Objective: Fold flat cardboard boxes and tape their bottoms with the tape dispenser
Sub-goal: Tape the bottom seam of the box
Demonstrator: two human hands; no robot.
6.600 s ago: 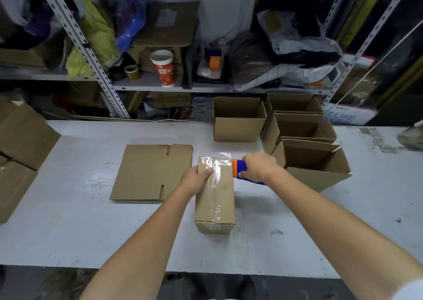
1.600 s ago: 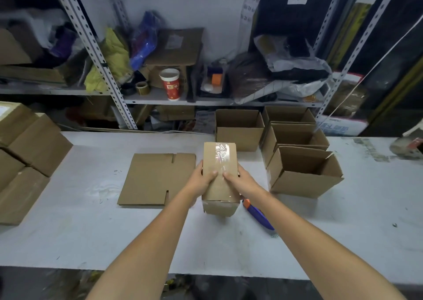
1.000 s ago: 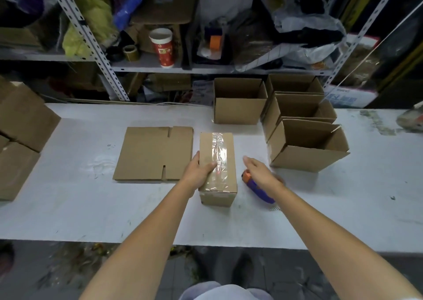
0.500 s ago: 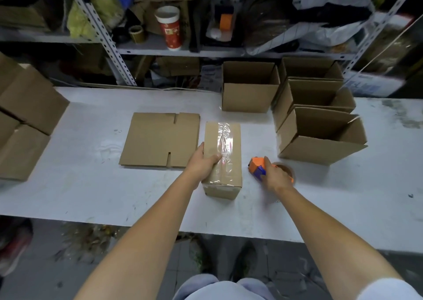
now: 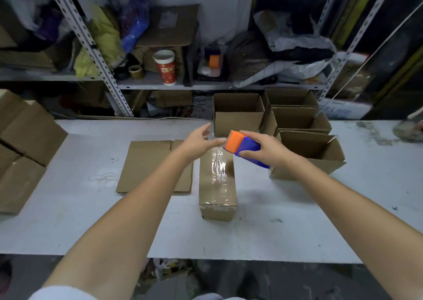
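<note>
A small folded cardboard box point(image 5: 217, 185) lies bottom-up on the white table point(image 5: 297, 219), with clear tape along its top seam. My right hand point(image 5: 265, 149) grips the blue and orange tape dispenser point(image 5: 242, 147) in the air above the box's far end. My left hand point(image 5: 199, 140) hovers just left of the dispenser with its fingers spread and reaching toward the orange end; it holds nothing. A flat, unfolded box point(image 5: 146, 164) lies on the table to the left of the folded one, partly hidden by my left forearm.
Three open folded boxes point(image 5: 238, 121) point(image 5: 297, 121) point(image 5: 320, 153) stand at the back right. A stack of closed boxes point(image 5: 25, 144) sits at the table's left end. A cluttered metal shelf point(image 5: 160, 84) with a red cup point(image 5: 168, 67) runs behind the table.
My right hand has lifted the tape dispenser off the table to above the box's far end. My left hand has let go of the box and risen toward the dispenser.
</note>
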